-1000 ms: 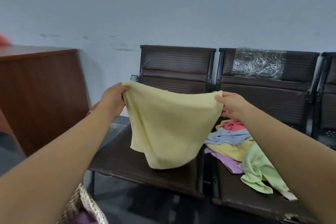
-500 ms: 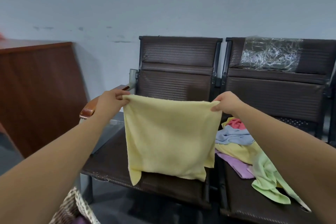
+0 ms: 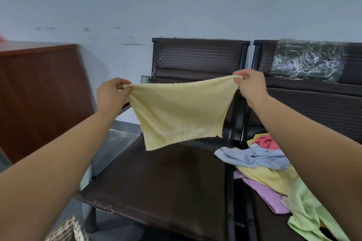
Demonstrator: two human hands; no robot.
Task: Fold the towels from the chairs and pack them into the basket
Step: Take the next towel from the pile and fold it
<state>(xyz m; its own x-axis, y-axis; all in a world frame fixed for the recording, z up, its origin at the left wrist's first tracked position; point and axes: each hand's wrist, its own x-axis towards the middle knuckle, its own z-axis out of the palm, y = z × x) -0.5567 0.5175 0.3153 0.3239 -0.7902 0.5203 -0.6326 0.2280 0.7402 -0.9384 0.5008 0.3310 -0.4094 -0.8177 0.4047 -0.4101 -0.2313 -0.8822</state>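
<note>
A pale yellow towel (image 3: pixel 180 115) hangs stretched in the air above the seat of the left brown chair (image 3: pixel 160 188). My left hand (image 3: pixel 111 96) pinches its top left corner and my right hand (image 3: pixel 250 86) pinches its top right corner. The towel's lower edge swings clear of the seat. A pile of loose towels lies on the right chair (image 3: pixel 313 103): blue (image 3: pixel 252 157), pink (image 3: pixel 266 142), yellow (image 3: pixel 272 180), purple (image 3: pixel 266 195) and green (image 3: pixel 311 215). The woven basket (image 3: pixel 66 231) shows only its rim at the bottom left.
A brown wooden cabinet (image 3: pixel 39 94) stands at the left against the grey wall. Crumpled clear plastic (image 3: pixel 307 60) wraps the right chair's backrest. Grey floor shows between cabinet and chairs.
Both hands have risen and spread wider, pulling the yellow towel taut. Its lower edge has lifted off the seat and swung toward me.
</note>
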